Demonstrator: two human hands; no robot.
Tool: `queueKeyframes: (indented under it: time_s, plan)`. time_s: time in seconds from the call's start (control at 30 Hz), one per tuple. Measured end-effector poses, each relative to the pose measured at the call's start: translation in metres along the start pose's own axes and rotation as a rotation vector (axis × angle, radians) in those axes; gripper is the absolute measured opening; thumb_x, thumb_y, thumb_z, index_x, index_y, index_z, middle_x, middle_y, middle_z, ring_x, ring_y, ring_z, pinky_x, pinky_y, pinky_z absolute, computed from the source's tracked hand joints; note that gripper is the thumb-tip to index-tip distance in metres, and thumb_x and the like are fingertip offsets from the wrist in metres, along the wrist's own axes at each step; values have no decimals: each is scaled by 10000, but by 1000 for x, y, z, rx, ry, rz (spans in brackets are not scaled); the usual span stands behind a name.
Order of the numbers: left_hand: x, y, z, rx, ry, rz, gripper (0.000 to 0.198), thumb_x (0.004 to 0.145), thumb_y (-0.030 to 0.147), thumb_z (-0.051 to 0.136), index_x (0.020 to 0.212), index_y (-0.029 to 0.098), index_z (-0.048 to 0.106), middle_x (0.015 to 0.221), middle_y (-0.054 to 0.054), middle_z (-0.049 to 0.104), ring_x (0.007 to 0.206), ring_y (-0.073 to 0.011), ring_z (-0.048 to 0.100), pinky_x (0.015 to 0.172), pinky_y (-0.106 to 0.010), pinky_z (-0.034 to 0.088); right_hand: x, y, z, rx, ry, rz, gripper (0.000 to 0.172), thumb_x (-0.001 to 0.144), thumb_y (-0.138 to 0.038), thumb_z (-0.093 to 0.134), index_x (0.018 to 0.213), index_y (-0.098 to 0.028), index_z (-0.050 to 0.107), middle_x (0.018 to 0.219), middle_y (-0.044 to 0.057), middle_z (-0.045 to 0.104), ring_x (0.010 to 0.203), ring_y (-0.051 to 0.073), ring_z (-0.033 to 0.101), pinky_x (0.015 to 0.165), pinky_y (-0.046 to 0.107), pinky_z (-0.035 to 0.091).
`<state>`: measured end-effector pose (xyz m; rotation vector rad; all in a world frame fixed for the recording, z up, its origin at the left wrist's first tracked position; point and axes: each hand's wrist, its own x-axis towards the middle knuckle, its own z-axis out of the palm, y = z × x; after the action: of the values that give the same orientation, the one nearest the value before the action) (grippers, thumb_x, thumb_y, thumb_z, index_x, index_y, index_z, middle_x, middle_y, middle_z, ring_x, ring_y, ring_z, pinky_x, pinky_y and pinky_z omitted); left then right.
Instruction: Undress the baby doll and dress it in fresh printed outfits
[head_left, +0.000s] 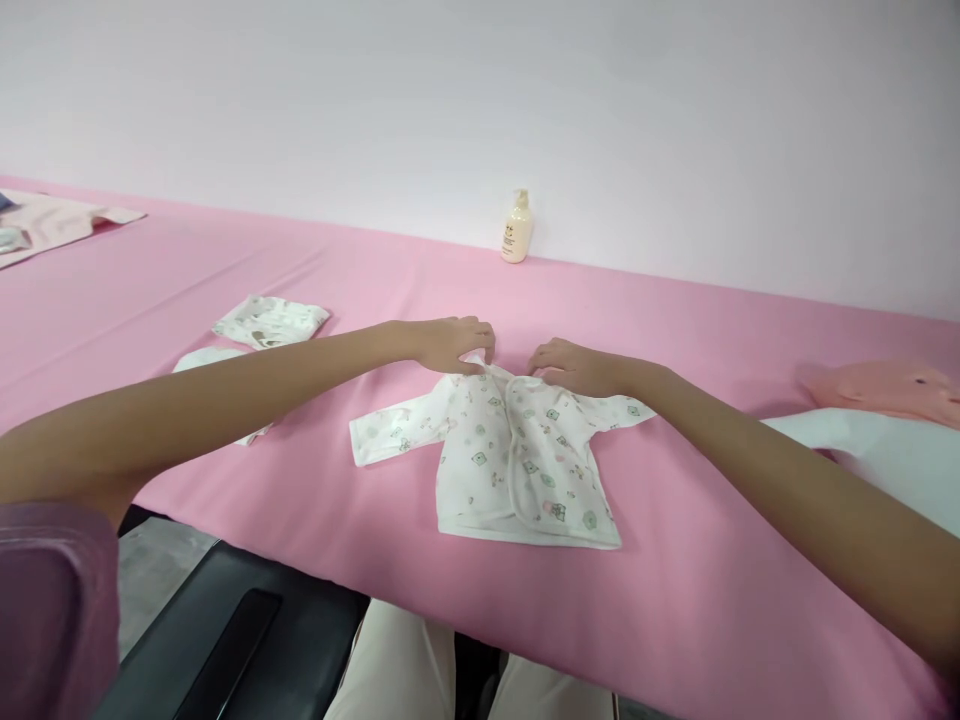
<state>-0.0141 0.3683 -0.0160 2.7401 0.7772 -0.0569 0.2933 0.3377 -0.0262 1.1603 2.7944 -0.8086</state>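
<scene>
A small white baby shirt [502, 460] with a printed pattern lies flat on the pink table cover [675, 600], sleeves spread to both sides. My left hand [454, 343] pinches the collar at the shirt's far edge, fingers curled on the fabric. My right hand [574, 367] rests on the right shoulder of the shirt, fingers bent and pressing the cloth near the neckline. Both arms reach out across the table from the near side.
A folded patterned garment [271, 320] and another white piece [210, 360] lie to the left. A cream lotion bottle [517, 227] stands by the wall. Pink and white cloths [885, 420] sit at right, a pale cloth [52, 222] at far left. A black chair [232, 640] is below.
</scene>
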Motion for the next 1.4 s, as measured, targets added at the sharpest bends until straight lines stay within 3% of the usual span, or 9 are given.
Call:
queueKeyframes:
  time_s: [0.23, 0.4, 0.53, 0.77, 0.9, 1.03, 1.13, 1.27, 1.4]
  plan:
    - [6, 4, 19, -220, 37, -196, 604, 1059, 626, 506, 1453, 194, 658, 1476, -160, 696, 1283, -288, 663, 1001, -376, 535, -17, 16, -7, -23, 4, -38, 245, 941, -390, 653, 1099, -280, 805, 1534, 94, 653, 1450, 367, 546, 1178, 596, 488]
    - [44, 15, 25, -247, -10, -165, 617, 952, 632, 664, 1396, 206, 706, 1403, -162, 723, 1219, -310, 688, 960, -399, 552, -21, 11, -33, -63, 59, -6, 228, 957, -443, 680, 1063, -276, 793, 1486, 97, 660, 1370, 379, 590, 1114, 567, 514]
    - [84, 23, 29, -355, -68, -87, 526, 927, 547, 678, 1317, 198, 738, 1336, -148, 754, 1092, -282, 722, 904, -384, 562, -22, 9, -31, -92, 56, 30, 284, 954, -520, 689, 1074, -274, 765, 1359, 117, 687, 1247, 365, 636, 1026, 530, 537]
    - [112, 4, 29, -328, -34, -26, 435, 932, 484, 654, 1247, 212, 779, 1289, -116, 783, 1125, -264, 721, 967, -367, 550, -37, 17, -5, -236, 245, 98, 437, 962, -566, 663, 1248, -236, 691, 1275, 161, 699, 1184, 392, 633, 1008, 559, 498]
    - [106, -6, 28, -350, 0, -122, 460, 944, 453, 645, 1337, 240, 754, 1340, -110, 769, 1133, -247, 724, 954, -353, 571, -59, -27, 33, -250, 435, 125, 316, 1016, -477, 623, 1184, -209, 636, 1187, 165, 702, 1077, 358, 635, 966, 525, 486]
    - [109, -1, 33, -340, 40, -45, 499, 869, 281, 647, 1355, 223, 744, 1319, -112, 768, 1107, -243, 722, 954, -362, 588, -89, -84, 90, -187, 279, -15, 350, 1020, -575, 713, 1034, -242, 602, 1042, 93, 715, 903, 285, 620, 859, 455, 475]
    - [116, 6, 39, -320, 96, 13, 445, 845, 179, 564, 1236, 195, 776, 1333, -115, 775, 1160, -252, 712, 1021, -390, 580, -102, -97, 119, -223, 217, -27, 319, 1036, -532, 728, 988, -251, 585, 992, 70, 718, 840, 272, 610, 784, 429, 457]
    - [122, 10, 41, -366, 114, -41, 434, 804, 113, 526, 1133, 203, 795, 1296, -82, 804, 1147, -235, 720, 1017, -378, 575, -107, -90, 131, -342, 235, -108, 160, 1110, -283, 537, 964, -247, 591, 954, 65, 706, 806, 254, 598, 768, 428, 445]
    - [124, 14, 42, -406, 124, -121, 331, 793, 181, 626, 1078, 200, 795, 1224, -84, 812, 1099, -240, 719, 961, -367, 577, -116, -93, 133, -512, 262, -281, 163, 973, -125, 523, 941, -249, 623, 890, 54, 684, 795, 252, 571, 782, 436, 441]
